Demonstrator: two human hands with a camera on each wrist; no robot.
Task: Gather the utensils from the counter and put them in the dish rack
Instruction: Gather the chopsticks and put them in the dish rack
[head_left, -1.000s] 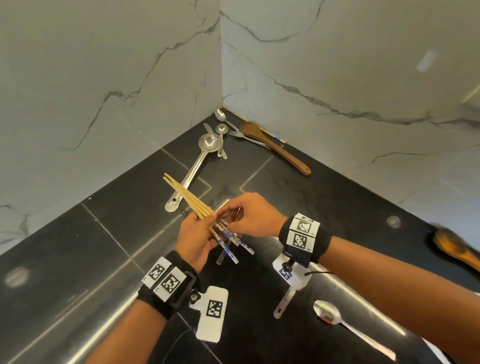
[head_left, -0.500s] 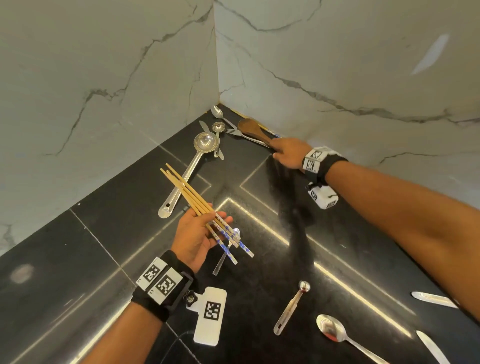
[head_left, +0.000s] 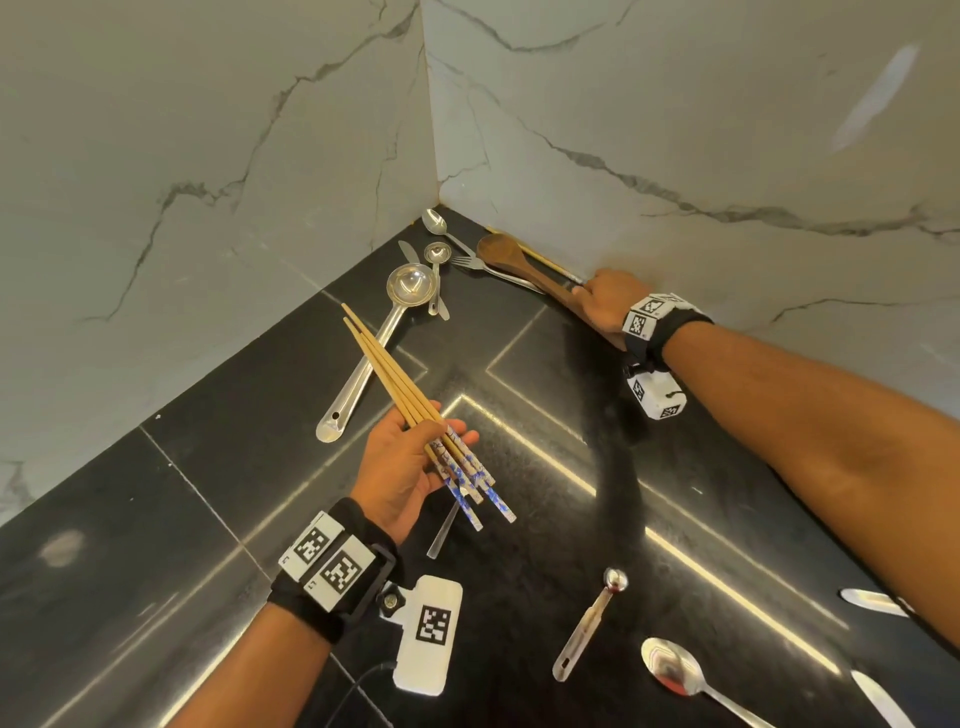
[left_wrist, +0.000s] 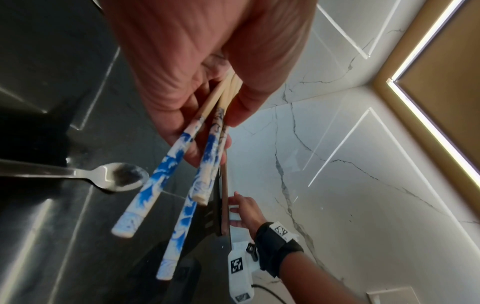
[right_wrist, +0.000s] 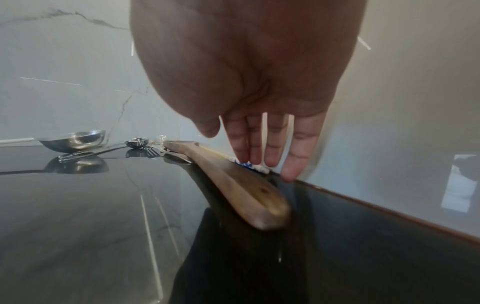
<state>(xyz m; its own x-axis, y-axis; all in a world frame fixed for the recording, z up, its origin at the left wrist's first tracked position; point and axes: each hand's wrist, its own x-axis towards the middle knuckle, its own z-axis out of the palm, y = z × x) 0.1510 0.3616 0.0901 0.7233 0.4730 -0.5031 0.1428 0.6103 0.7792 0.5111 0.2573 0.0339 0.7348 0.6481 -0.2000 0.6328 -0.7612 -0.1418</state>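
My left hand (head_left: 415, 452) holds a bundle of wooden chopsticks (head_left: 387, 371) with blue-and-white ends, thumb pressed over them, above the black counter (head_left: 208, 519). The left wrist view shows the chopsticks (left_wrist: 166, 179) pinched between thumb and fingers of that hand (left_wrist: 207, 92). My right hand (head_left: 589, 291) reaches to the back wall. Its straight fingers (right_wrist: 270, 158) touch the blue-and-white end of another chopstick (right_wrist: 246, 165), which lies along the wall behind the brown wooden spoon (right_wrist: 233, 183). The wooden spoon (head_left: 506, 257) lies flat. The dish rack is not in view.
In the corner lie a steel ladle (head_left: 374, 353), a small measuring spoon (head_left: 436, 257), a spoon (head_left: 435, 222), a fork (head_left: 475, 264) and a knife (head_left: 409, 253). A teaspoon (left_wrist: 122, 179) lies under my left hand. Nearer me are a small scoop (head_left: 592, 618), a spoon (head_left: 675, 670) and two knives (head_left: 872, 603).
My right hand let go of the chopstick bundle and moved to the back wall, then slid right beside the wooden spoon's handle. My left hand kept the chopsticks and barely moved.
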